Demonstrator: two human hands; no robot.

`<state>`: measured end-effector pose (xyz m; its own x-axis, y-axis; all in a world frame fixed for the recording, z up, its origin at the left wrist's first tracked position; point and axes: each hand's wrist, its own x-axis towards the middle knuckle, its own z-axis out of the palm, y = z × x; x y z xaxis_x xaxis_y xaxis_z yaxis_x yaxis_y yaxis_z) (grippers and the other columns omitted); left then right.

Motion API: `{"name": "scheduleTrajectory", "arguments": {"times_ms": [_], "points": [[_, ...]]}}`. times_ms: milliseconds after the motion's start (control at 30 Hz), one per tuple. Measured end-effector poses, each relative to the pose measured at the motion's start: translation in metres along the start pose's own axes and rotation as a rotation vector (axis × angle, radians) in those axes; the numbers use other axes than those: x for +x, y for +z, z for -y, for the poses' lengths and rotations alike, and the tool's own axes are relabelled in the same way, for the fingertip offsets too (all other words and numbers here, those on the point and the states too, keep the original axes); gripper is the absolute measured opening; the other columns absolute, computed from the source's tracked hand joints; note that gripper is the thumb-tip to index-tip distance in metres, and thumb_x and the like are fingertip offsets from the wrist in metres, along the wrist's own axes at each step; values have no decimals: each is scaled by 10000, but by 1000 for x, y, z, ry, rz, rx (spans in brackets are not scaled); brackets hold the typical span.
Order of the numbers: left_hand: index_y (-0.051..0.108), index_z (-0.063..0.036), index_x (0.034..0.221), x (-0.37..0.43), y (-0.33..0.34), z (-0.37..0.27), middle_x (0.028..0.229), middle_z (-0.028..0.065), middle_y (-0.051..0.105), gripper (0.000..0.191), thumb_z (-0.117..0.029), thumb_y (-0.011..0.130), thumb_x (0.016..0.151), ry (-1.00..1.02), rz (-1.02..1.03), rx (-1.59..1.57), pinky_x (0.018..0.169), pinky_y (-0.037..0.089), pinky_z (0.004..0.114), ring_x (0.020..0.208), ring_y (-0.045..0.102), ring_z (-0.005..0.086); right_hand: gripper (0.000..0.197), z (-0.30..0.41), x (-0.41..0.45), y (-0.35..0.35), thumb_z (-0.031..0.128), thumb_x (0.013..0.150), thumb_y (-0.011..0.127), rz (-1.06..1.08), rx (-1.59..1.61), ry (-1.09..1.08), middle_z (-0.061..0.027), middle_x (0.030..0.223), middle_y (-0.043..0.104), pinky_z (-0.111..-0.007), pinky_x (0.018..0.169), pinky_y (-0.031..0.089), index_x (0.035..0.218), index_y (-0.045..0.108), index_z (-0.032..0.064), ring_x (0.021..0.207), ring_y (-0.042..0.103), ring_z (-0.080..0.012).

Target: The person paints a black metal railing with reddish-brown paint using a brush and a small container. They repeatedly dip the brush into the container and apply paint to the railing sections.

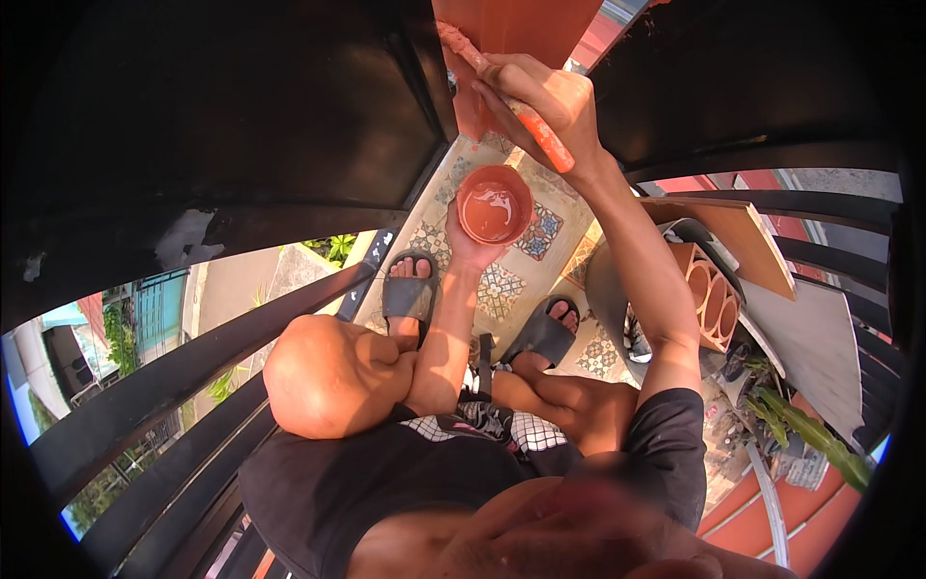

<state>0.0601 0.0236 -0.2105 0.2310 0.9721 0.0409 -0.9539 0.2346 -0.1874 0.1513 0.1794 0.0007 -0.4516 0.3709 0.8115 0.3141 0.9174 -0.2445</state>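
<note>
In the head view my right hand grips a paintbrush by its orange, paint-spattered handle. The brush's paint-coated head lies against the left edge of a reddish-brown painted post or panel at the top. Below it, my left hand holds a small round tub from beneath and at its side. Glossy reddish-brown paint is inside the tub. The tub is over the tiled floor, between my feet and the painted surface.
Dark panels flank the painted surface. Black slatted railings run at both sides. At the right stand a wooden board, a perforated clay block and a cactus-like plant. My sandalled feet rest on patterned tiles.
</note>
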Motion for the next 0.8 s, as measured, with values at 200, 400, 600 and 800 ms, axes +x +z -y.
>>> {"name": "scheduleTrajectory", "arguments": {"times_ms": [200, 400, 600, 800], "points": [[519, -117, 1469, -1, -7, 3, 1465, 165, 559, 680, -592, 420, 993, -30, 7, -62, 1095, 431, 680, 1341, 538, 420, 207, -8, -16, 6, 91, 803, 770, 109, -1, 23, -58, 934, 741, -338, 549, 535, 989, 684, 122, 637, 692, -259], [532, -127, 1456, -6, -6, -2, 1432, 150, 590, 703, -648, 473, 989, 6, -55, -26, 1046, 500, 623, 1314, 567, 409, 216, -5, -39, -7, 67, 801, 786, 273, -42, 137, -72, 844, 698, -360, 562, 532, 972, 657, 94, 649, 678, -290], [547, -125, 1438, -6, -6, -3, 1407, 134, 612, 685, -641, 487, 992, 46, -117, 40, 1011, 517, 626, 1273, 604, 386, 172, -1, -29, -5, 18, 811, 801, 126, 84, 160, -88, 877, 723, -349, 583, 555, 907, 661, 44, 704, 711, -287], [555, -125, 1423, -9, -14, -2, 1373, 128, 636, 666, -631, 483, 997, 39, -209, 66, 980, 534, 619, 1230, 626, 380, 142, -3, -21, 21, 24, 822, 800, -13, 30, 95, -75, 903, 734, -326, 572, 558, 903, 685, 39, 705, 723, -265]]}}
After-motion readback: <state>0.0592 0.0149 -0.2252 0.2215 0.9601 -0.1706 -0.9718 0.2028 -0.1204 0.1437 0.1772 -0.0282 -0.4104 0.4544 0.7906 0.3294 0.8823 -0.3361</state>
